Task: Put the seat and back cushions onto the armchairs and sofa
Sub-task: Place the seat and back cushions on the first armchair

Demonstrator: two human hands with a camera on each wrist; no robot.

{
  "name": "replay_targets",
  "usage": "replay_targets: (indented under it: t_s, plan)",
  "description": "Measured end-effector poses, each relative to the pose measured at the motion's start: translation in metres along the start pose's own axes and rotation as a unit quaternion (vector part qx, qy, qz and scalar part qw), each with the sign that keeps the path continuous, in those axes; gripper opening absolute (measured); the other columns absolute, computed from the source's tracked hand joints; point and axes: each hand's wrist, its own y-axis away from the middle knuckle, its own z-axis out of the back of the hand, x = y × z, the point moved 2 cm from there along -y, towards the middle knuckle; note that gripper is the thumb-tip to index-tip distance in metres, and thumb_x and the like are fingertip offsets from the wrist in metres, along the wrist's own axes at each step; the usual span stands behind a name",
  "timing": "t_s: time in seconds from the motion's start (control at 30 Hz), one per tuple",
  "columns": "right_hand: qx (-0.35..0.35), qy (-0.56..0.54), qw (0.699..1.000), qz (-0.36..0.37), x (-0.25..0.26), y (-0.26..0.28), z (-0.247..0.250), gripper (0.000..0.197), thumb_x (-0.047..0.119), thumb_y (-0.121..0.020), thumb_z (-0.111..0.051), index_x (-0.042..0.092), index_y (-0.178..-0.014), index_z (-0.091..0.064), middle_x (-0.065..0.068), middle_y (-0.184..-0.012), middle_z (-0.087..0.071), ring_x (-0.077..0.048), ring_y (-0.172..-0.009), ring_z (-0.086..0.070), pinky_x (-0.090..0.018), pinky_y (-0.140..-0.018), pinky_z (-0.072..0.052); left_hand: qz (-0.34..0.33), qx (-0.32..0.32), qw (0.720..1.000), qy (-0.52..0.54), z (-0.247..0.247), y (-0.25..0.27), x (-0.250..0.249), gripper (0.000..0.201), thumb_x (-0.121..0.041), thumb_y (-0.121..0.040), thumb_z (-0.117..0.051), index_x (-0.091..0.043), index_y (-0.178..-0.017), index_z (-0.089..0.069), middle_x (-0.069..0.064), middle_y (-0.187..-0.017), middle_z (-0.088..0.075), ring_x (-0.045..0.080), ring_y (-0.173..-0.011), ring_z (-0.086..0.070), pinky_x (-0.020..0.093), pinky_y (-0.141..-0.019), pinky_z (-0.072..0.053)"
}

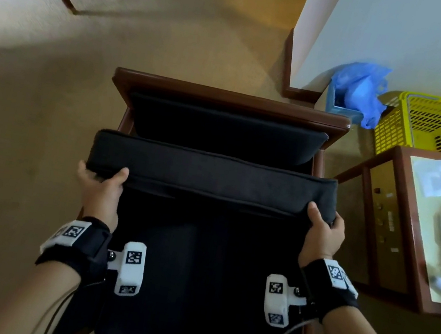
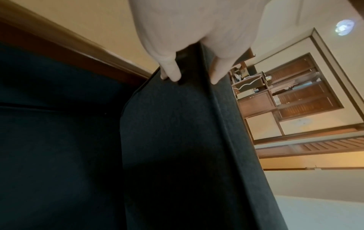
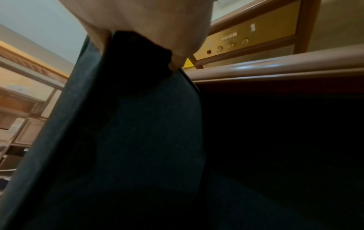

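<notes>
Wrists: both forearms enter from 6 o'clock in the head view, each in a black band with white marker blocks.
Left hand: clamped on the left end of the held cushion, thumb on the near face, fingers wrapped behind; the left wrist view shows fingers curled over the cushion's edge.
Right hand: clamped on the right end in the same way, thumb in front; in the right wrist view the cushion hangs down from the grip.
Held cushion: dark, rectangular, standing on edge, long axis running 9 to 3 o'clock, narrow top edge facing up, held over the seat.
Armchair: wooden frame at the centre, its back rail toward 12 o'clock.
Back cushion: dark, leaning against the back rail, just behind the held one.
Seat cushion: dark, lying flat in the frame below the hands.
Tabletop: at 3 o'clock, with papers on it.
Yellow basket: at 2 o'clock, beside a blue bag.
</notes>
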Motion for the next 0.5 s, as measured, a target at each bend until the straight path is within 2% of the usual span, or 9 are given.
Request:
replay_targets:
  t_s: [0.1, 0.17, 0.23, 0.27, 0.33, 0.37, 0.4, 0.43, 0.5]
  plan:
    - [0.010, 0.054, 0.998, 0.026, 0.025, -0.018, -0.018, 0.044, 0.046, -0.080, -0.072, 0.017, -0.113, -0.064, -0.004, -0.111, -0.068, -0.023, -0.103, -0.063, -0.037, -0.090, -0.051, -0.007, 0.034, 0.999, -0.018, -0.022, -0.018, -0.017, 0.084, -0.002, -0.089, -0.069, -0.012, -0.155, -0.020, 0.012, -0.146, -0.052, 0.019, -0.127, -0.057, 0.032, -0.101, -0.052]
    - [0.024, 0.114, 0.993, 0.033, 0.048, -0.027, -0.033, 0.052, 0.054, -0.085, -0.064, 0.016, -0.120, -0.060, -0.009, -0.120, -0.064, -0.030, -0.111, -0.059, -0.034, -0.087, -0.043, -0.011, 0.067, 0.996, -0.058, -0.042, -0.032, -0.029, 0.080, -0.005, -0.091, -0.066, -0.020, -0.157, -0.023, 0.009, -0.152, -0.045, 0.021, -0.132, -0.053, 0.033, -0.101, -0.049]
    - [0.032, 0.180, 0.983, 0.022, 0.067, -0.044, -0.048, 0.063, 0.058, -0.088, -0.056, 0.014, -0.133, -0.051, -0.015, -0.132, -0.057, -0.037, -0.120, -0.053, -0.038, -0.090, -0.039, 0.010, 0.099, 0.992, -0.081, -0.061, -0.046, -0.042, 0.081, -0.007, -0.096, -0.062, -0.026, -0.159, -0.015, 0.008, -0.154, -0.042, 0.024, -0.134, -0.049, 0.031, -0.100, -0.047]
    - [0.039, 0.203, 0.978, 0.009, 0.075, -0.054, -0.055, 0.066, 0.059, -0.089, -0.054, 0.013, -0.137, -0.047, -0.017, -0.136, -0.054, -0.038, -0.123, -0.052, -0.040, -0.094, -0.039, 0.020, 0.109, 0.991, -0.081, -0.069, -0.051, -0.048, 0.082, -0.008, -0.097, -0.060, -0.026, -0.160, -0.011, 0.008, -0.150, -0.045, 0.025, -0.130, -0.051, 0.030, -0.098, -0.047]
    - [0.049, 0.240, 0.969, -0.012, 0.088, -0.079, -0.068, 0.073, 0.060, -0.088, -0.054, 0.009, -0.139, -0.046, -0.020, -0.138, -0.053, -0.040, -0.124, -0.052, -0.042, -0.102, -0.040, 0.032, 0.109, 0.990, -0.085, -0.081, -0.060, -0.058, 0.082, -0.011, -0.099, -0.059, -0.023, -0.161, -0.007, 0.001, -0.129, -0.054, 0.017, -0.109, -0.056, 0.029, -0.097, -0.049]
    - [0.053, 0.248, 0.967, -0.019, 0.093, -0.089, -0.073, 0.077, 0.062, -0.085, -0.055, 0.006, -0.138, -0.048, -0.021, -0.136, -0.055, -0.041, -0.121, -0.054, -0.044, -0.103, -0.043, 0.032, 0.105, 0.990, -0.093, -0.085, -0.062, -0.062, 0.083, -0.012, -0.098, -0.060, -0.022, -0.161, -0.007, -0.001, -0.123, -0.053, 0.015, -0.103, -0.055, 0.031, -0.099, -0.049]
    - [0.064, 0.259, 0.963, -0.028, 0.097, -0.096, -0.077, 0.081, 0.064, -0.082, -0.054, 0.004, -0.137, -0.050, -0.021, -0.133, -0.058, -0.041, -0.116, -0.057, -0.047, -0.102, -0.046, 0.031, 0.103, 0.989, -0.104, -0.087, -0.063, -0.064, 0.084, -0.012, -0.097, -0.061, -0.021, -0.161, -0.006, 0.000, -0.125, -0.051, 0.016, -0.105, -0.055, 0.033, -0.103, -0.048]
    - [0.083, 0.265, 0.960, -0.026, 0.097, -0.101, -0.080, 0.081, 0.064, -0.082, -0.053, 0.002, -0.135, -0.052, -0.022, -0.130, -0.060, -0.041, -0.114, -0.059, -0.049, -0.100, -0.047, 0.033, 0.102, 0.987, -0.118, -0.086, -0.064, -0.064, 0.086, -0.012, -0.097, -0.061, -0.020, -0.161, -0.004, 0.003, -0.134, -0.049, 0.021, -0.114, -0.054, 0.035, -0.105, -0.047]
    - [0.110, 0.262, 0.959, -0.007, 0.086, -0.110, -0.079, 0.079, 0.063, -0.086, -0.051, -0.001, -0.133, -0.053, -0.024, -0.131, -0.060, -0.040, -0.116, -0.059, -0.045, -0.101, -0.047, 0.044, 0.095, 0.983, -0.150, -0.082, -0.060, -0.059, 0.089, -0.012, -0.096, -0.062, -0.020, -0.160, 0.000, 0.009, -0.154, -0.038, 0.029, -0.132, -0.049, 0.035, -0.103, -0.047]
